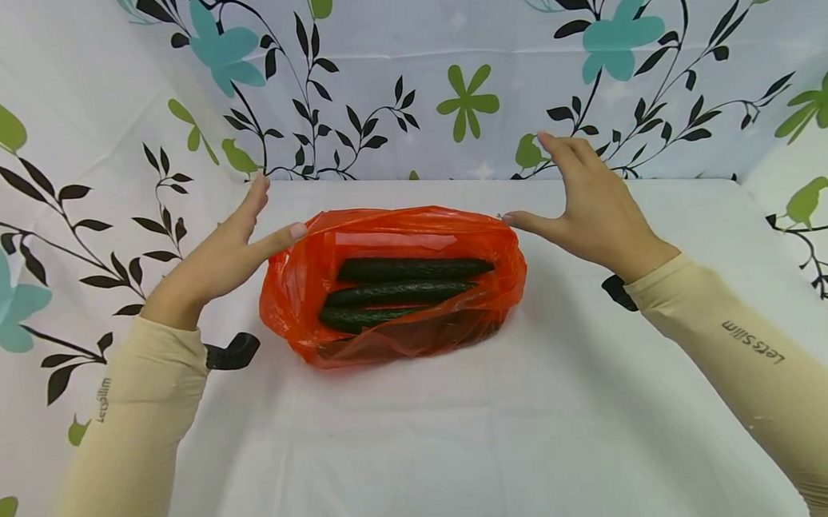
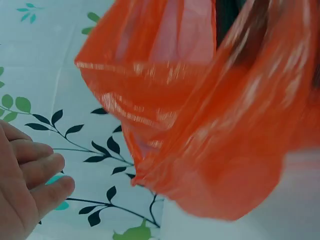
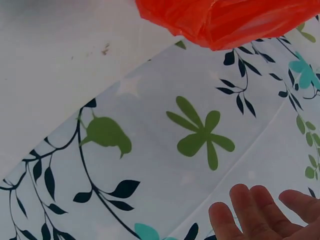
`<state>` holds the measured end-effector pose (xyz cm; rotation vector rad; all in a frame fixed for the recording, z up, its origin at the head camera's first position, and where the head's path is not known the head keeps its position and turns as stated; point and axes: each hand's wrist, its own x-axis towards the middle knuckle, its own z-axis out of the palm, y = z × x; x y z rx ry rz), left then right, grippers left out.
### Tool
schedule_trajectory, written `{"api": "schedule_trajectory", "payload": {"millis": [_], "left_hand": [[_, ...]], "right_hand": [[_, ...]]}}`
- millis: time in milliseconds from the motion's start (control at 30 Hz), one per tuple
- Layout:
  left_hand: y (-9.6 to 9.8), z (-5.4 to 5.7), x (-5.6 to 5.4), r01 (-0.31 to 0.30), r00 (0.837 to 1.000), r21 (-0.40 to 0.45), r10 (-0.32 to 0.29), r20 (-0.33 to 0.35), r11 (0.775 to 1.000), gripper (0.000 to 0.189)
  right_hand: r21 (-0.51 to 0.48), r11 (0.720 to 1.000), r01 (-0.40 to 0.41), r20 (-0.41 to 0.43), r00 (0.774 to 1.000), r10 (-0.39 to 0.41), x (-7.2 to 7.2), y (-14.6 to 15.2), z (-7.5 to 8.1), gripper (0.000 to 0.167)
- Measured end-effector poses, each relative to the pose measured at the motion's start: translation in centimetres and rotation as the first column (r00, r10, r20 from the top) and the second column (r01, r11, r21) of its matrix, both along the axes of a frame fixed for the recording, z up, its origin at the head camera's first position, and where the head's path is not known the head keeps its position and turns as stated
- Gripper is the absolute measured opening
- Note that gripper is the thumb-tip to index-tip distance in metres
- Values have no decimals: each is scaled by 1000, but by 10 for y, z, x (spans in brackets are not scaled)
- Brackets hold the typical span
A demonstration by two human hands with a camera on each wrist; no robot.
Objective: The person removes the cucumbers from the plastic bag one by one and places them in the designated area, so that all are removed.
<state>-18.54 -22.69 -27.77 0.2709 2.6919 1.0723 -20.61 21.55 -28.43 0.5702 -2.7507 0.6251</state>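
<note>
A red-orange plastic bag [image 1: 289,303] lies on the white surface with its mouth spread open. Inside it, three dark green cucumbers [image 1: 415,269] lie side by side; the nearest is partly hidden by the bag's front film. My left hand [image 1: 212,264] is held at the bag's left end, fingers extended, its thumb overlapping the upper left corner in the head view. The left wrist view shows its fingers [image 2: 47,192] apart from the plastic. On the other side, my right hand [image 1: 594,206] has its fingers extended and its thumb tip close to the bag's upper right corner. Neither hand grips anything.
A white cloth [image 1: 485,446] covers the work surface. Behind and at the sides hangs a curtain [image 1: 399,43] printed with leaves, flowers and birds. Dark wrist mounts [image 1: 233,353] stick out beneath both sleeves.
</note>
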Motion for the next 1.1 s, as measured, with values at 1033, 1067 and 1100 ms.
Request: {"api": "schedule_trajectory", "payload": {"millis": [1033,1067,1100], "left_hand": [[46,-97,70,-431,764,899,562,316,80,77],[48,-100,71,-436,765,895,564,311,99,79],[50,-103,71,-442,766,890,563,309,113,81]], "right_hand": [[-534,843,-69,498,780,379,-3,-108,-51,53],[-522,850,-70,505,778,374,-4,-109,-53,53],[-512,856,-71,510,777,370,-6,-110,-56,54]]}}
